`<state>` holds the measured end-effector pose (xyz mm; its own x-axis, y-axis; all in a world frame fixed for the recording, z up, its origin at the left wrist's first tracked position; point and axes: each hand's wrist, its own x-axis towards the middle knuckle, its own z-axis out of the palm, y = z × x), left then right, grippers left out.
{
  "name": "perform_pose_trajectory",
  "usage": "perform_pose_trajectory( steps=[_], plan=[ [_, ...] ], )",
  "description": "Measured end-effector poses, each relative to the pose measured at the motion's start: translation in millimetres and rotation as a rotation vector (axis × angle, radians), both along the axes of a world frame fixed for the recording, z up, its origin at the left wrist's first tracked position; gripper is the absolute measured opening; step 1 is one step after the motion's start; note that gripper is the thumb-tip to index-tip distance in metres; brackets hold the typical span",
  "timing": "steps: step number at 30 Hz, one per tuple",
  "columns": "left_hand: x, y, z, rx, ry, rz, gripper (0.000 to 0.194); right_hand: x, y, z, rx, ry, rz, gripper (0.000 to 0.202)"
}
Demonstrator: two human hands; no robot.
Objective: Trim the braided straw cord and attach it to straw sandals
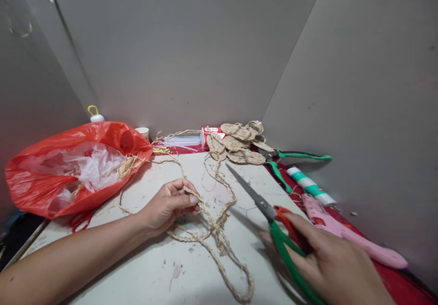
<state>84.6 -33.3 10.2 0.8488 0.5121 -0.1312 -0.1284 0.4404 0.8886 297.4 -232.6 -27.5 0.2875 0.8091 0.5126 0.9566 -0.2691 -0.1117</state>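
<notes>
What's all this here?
Bag: one, red, left
Plastic: some, whitish, in bag
Cup: one, white, back
Knob: one, white, left
Handle: one, red, left
Rope: some, tan, centre
Coils: several, tan, back
Box: one, red-white, back
Sticks: several, clear, back
Scissors: one, green-orange, right
Pliers: one, green-black, right
Roll: one, white-green, right
Tool: one, pink, right
Board: one, white, centre
Cloth: some, red, right
Walls: several, grey, around
Left hand: one, on rope
Right hand: one, on scissors
</notes>
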Motion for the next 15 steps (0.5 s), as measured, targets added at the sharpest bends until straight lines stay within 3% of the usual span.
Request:
perform_pose_trajectory(
  steps=[5, 10, 15],
  plan=[
    [0, 1, -0.3, 0.005, 0.003, -0.014, 0.022, 13, 3, -0.2, -0.161, -0.12, -0.196, 0.049],
    [0, 1, -3.4, -0.009, 0.007, -0.037, 0.025, 9, 5, 2.1, -0.229, -0.094, -0.19, 0.041],
    [1, 1, -15.8, 0.065, 0.023, -0.086, 0.025, 4, 6, 4.8, -0.221, -0.102, -0.209, 0.039]
  ],
)
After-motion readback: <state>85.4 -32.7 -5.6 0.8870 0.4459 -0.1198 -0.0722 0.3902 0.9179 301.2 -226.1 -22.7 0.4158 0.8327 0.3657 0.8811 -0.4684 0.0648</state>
